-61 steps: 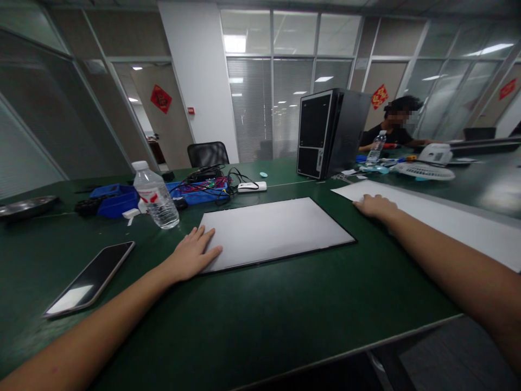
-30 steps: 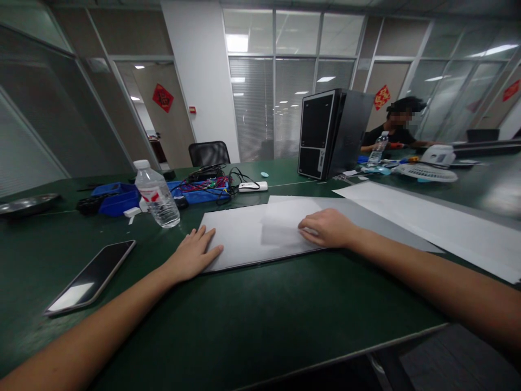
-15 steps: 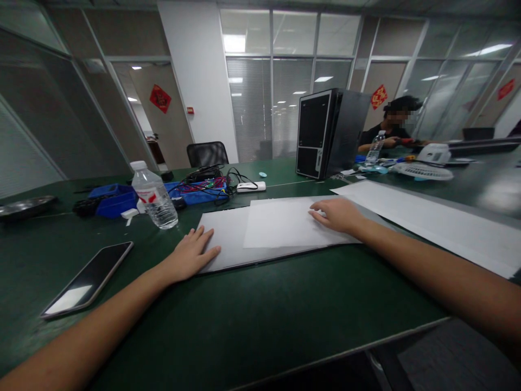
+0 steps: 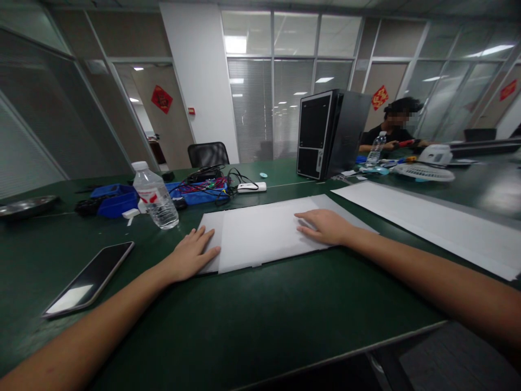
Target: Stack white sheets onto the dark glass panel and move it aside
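From my head, the single camera faces forward and down between my left hand [image 4: 192, 254] and right hand [image 4: 325, 227]. It looks from above and behind my fingers, close enough to take in both forearms [image 4: 415, 264], and reaches past my fingertips over the table [image 4: 252, 315] to the glass partition [image 4: 250, 108].

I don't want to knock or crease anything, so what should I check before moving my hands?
1. Left hand resting on the panel's left end: ok.
2. Right hand over the white sheet: ok.
3. Sheet covering the panel's left end: not ok, a strip is bare.
4. Near water bottle capped and apart from the sheet: ok.
5. Phone apart from the panel: ok.
6. Nothing trapped under the sheet: cannot tell.
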`<move>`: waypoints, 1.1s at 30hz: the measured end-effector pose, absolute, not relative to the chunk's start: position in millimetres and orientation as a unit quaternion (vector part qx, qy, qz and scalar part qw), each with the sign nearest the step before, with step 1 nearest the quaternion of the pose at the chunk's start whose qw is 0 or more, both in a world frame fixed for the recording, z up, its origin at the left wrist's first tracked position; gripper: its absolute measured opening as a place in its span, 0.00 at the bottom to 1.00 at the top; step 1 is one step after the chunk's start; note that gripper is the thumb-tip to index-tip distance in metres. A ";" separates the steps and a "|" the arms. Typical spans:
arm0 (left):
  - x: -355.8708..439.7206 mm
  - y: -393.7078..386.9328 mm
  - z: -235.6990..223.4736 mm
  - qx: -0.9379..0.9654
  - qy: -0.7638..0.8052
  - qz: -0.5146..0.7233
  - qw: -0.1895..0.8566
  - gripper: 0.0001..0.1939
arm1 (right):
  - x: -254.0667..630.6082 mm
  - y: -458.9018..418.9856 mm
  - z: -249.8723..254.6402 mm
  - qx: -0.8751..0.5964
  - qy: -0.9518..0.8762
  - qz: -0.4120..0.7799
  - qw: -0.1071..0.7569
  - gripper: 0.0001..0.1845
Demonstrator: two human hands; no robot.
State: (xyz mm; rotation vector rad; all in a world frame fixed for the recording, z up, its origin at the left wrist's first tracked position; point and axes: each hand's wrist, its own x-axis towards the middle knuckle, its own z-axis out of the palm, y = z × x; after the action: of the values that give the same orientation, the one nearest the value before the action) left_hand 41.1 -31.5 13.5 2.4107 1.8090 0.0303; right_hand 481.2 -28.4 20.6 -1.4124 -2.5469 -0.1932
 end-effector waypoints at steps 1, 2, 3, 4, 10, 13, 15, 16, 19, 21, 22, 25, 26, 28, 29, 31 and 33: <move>40.7 -31.2 13.2 0.798 0.599 0.012 0.063 0.50 | 481.5 -28.0 20.5 -0.487 -0.862 -0.074 0.117 0.36; 40.4 -31.0 12.9 0.799 0.598 0.013 0.063 0.50 | 482.7 -27.2 20.9 -0.495 -0.857 -0.082 0.122 0.35; 40.1 -30.8 12.7 0.799 0.597 0.014 0.063 0.50 | 484.8 -26.1 21.6 -0.502 -0.851 -0.089 0.126 0.34; 39.9 -30.7 12.6 0.799 0.597 0.014 0.063 0.50 | 487.4 -24.9 22.4 -0.508 -0.846 -0.095 0.128 0.33; 39.0 -30.7 12.1 0.797 0.601 0.015 0.059 0.50 | 498.5 -19.2 24.5 -0.535 -0.831 -0.096 0.121 0.28; 38.4 -30.2 10.8 0.799 0.598 0.024 0.060 0.50 | 494.8 -20.4 24.2 -0.518 -0.844 -0.083 0.112 0.28; 38.2 -29.7 10.0 0.799 0.597 0.028 0.062 0.50 | 490.6 -22.6 24.3 -0.503 -0.854 -0.076 0.111 0.28; 38.3 -29.6 9.7 0.799 0.597 0.027 0.063 0.51 | 488.6 -23.9 24.4 -0.496 -0.858 -0.072 0.112 0.28; 38.8 -29.5 9.7 0.798 0.598 0.018 0.069 0.52 | 484.4 -27.1 24.0 -0.476 -0.870 -0.059 0.117 0.29; 39.0 -29.7 10.2 0.798 0.599 0.014 0.072 0.52 | 483.3 -28.0 23.3 -0.459 -0.879 -0.048 0.121 0.30; 39.0 -29.7 10.4 0.798 0.599 0.014 0.071 0.51 | 483.1 -28.2 22.9 -0.450 -0.883 -0.043 0.123 0.30; 38.3 -29.3 10.9 0.801 0.595 0.020 0.066 0.49 | 483.5 -27.9 22.1 -0.437 -0.890 -0.036 0.127 0.30; 37.8 -29.1 11.2 0.802 0.594 0.021 0.065 0.49 | 483.7 -27.8 22.1 -0.437 -0.889 -0.037 0.128 0.30; 36.7 -28.6 11.7 0.802 0.594 0.023 0.067 0.48 | 484.2 -27.5 22.4 -0.440 -0.887 -0.043 0.131 0.30; 36.1 -28.5 12.1 0.801 0.594 0.027 0.069 0.48 | 484.7 -27.3 22.6 -0.444 -0.885 -0.047 0.133 0.30; 34.8 -28.4 12.8 0.801 0.593 0.036 0.072 0.46 | 485.8 -26.6 22.9 -0.455 -0.878 -0.057 0.137 0.29; 33.6 -28.6 13.3 0.801 0.593 0.044 0.072 0.45 | 487.3 -25.5 22.7 -0.467 -0.870 -0.066 0.141 0.28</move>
State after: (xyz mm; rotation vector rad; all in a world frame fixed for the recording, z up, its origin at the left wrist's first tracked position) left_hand 33.6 -28.6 13.3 2.4066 1.7811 0.1318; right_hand 487.3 -25.5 22.7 -1.3487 -2.5123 -0.1896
